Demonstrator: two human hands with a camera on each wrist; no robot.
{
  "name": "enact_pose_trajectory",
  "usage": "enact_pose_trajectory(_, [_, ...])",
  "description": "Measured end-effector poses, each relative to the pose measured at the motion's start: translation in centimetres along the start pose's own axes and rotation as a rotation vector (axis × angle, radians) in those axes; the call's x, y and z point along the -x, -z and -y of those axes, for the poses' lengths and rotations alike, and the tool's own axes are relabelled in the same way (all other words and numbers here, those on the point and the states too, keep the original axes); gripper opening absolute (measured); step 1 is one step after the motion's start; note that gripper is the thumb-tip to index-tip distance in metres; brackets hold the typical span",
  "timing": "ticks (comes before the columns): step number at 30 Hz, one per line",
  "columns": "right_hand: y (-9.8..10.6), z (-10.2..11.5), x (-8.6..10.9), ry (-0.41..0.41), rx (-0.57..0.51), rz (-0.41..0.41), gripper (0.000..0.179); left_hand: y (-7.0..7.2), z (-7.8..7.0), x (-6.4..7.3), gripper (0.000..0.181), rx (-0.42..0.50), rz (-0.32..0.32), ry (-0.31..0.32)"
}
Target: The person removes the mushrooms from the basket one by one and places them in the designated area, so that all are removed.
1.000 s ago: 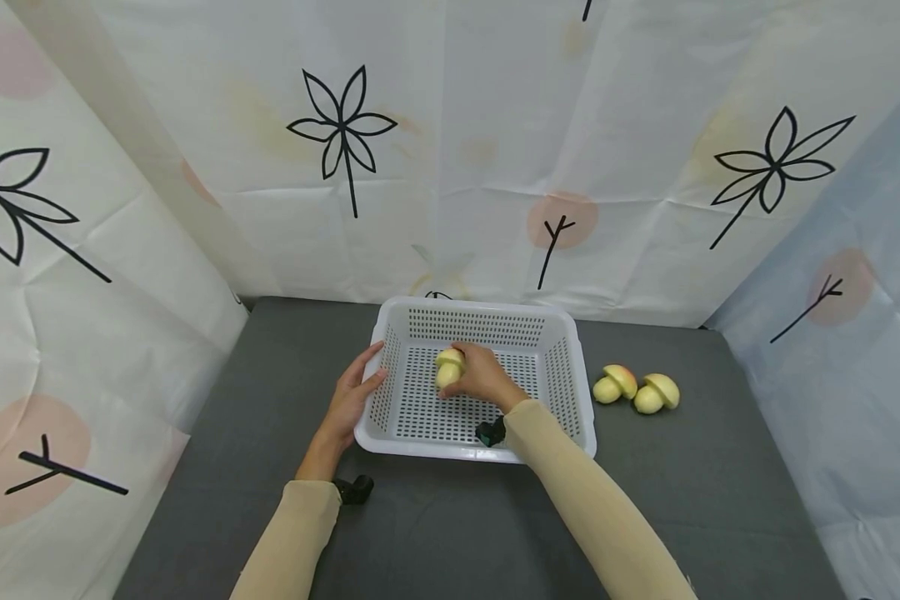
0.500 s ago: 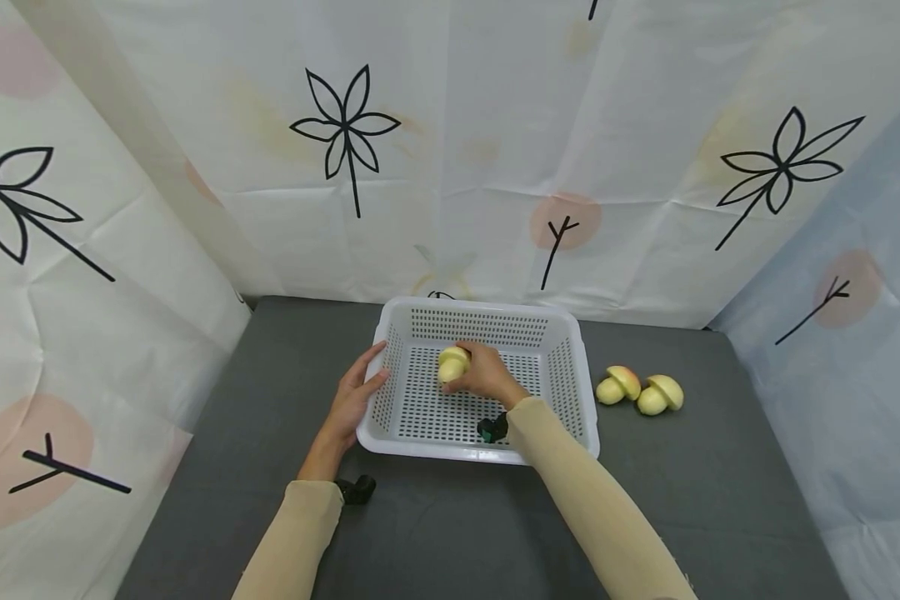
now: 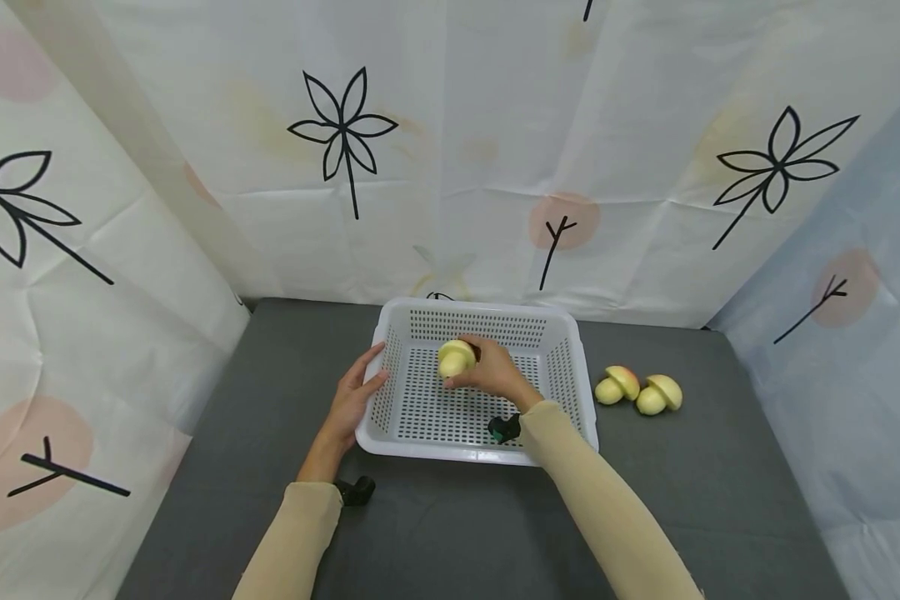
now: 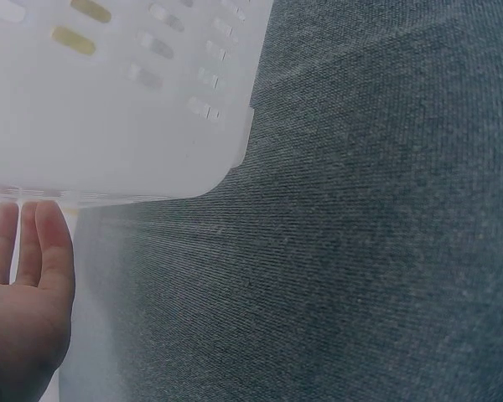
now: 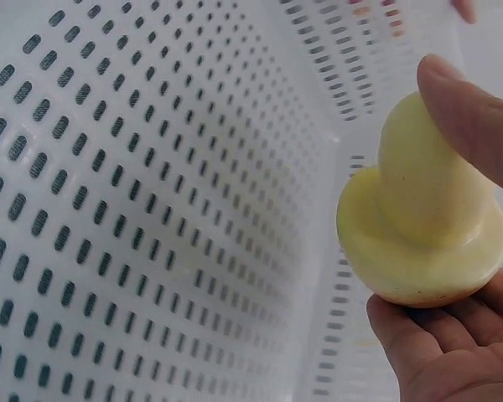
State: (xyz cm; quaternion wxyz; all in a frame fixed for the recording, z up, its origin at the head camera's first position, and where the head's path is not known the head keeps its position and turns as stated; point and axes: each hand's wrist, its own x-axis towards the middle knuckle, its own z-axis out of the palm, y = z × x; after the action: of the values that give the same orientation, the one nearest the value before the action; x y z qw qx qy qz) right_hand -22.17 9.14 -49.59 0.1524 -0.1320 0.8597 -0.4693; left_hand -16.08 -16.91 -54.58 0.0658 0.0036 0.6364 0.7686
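My right hand (image 3: 491,368) grips a smooth, pale yellow mushroom (image 3: 456,358) over the inside of a white perforated plastic basket (image 3: 476,454). In the right wrist view the thumb presses on the stem of the mushroom (image 5: 427,226) and the other fingers curl under its cap. My left hand (image 3: 350,404) rests at the basket's left side, fingertips on the rim. The left wrist view shows straight fingers (image 4: 54,251) touching the basket edge. Two more mushrooms, one with an orange-tinted cap (image 3: 621,382) and one plain yellow (image 3: 658,393), lie right of the basket.
A dark grey cloth (image 3: 435,533) covers the table. White patterned fabric (image 3: 450,167) hangs behind and on both sides, and the basket's far rim stands close to it. Small black wrist cameras sit on both wrists, the left one (image 3: 356,490) outside the basket.
The right hand has shifted slightly right and away from me, with the mushroom in its grip tilting along. The left hand and the basket stay where they were.
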Motion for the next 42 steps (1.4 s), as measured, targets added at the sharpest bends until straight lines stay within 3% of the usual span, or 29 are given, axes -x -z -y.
enact_pose_trajectory(9, [2.7, 0.3, 2.1, 0.063, -0.041, -0.018, 0.089, 0.0, 0.0, 0.1, 0.057, -0.002, -0.004, 0.01])
enact_pose_trajectory(22, [7.0, 0.6, 6.8, 0.14, -0.159, -0.047, 0.091, -0.1, 0.1, 0.0, 0.057, 0.002, -0.003, 0.017])
enact_pose_trajectory(42, [12.5, -1.3, 12.1, 0.18, -0.099, -0.213, 0.087, 0.1, 0.2, 0.0, 0.057, 0.001, 0.015, 0.004])
